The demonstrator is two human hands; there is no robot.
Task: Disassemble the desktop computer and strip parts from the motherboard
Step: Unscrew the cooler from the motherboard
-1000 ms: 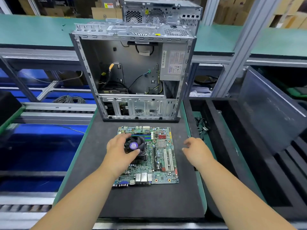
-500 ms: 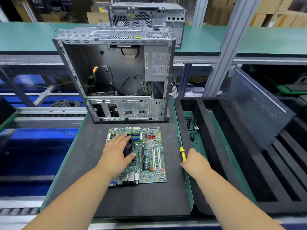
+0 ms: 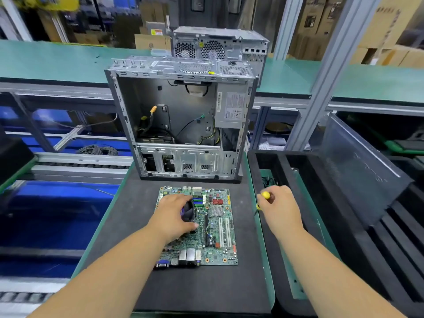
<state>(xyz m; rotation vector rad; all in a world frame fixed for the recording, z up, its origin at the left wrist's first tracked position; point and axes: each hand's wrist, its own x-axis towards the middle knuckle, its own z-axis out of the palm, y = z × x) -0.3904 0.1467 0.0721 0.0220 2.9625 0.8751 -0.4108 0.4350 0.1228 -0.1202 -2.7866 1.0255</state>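
Right grip: the right hand (image 3: 281, 208) is closing its fingers round a yellow-handled screwdriver (image 3: 263, 198), just off the mat's right edge.
Left grip: the left hand (image 3: 174, 216) is cupping the black cooler fan (image 3: 188, 211), fingers curled over it.
Motherboard (image 3: 213, 226): lying flat on the dark mat (image 3: 206, 290), in front of the opened case (image 3: 181, 120).
Step advice: judging from this, keep steadying the fan, seat the tip squarely in each cooler screw, and loosen evenly.
Room: green conveyor (image 3: 57, 60) running behind; black foam tray (image 3: 367, 226) sitting at right.

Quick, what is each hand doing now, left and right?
Left hand: curled over the cooler fan on the motherboard, gripping it.
Right hand: closed around a yellow-handled screwdriver.
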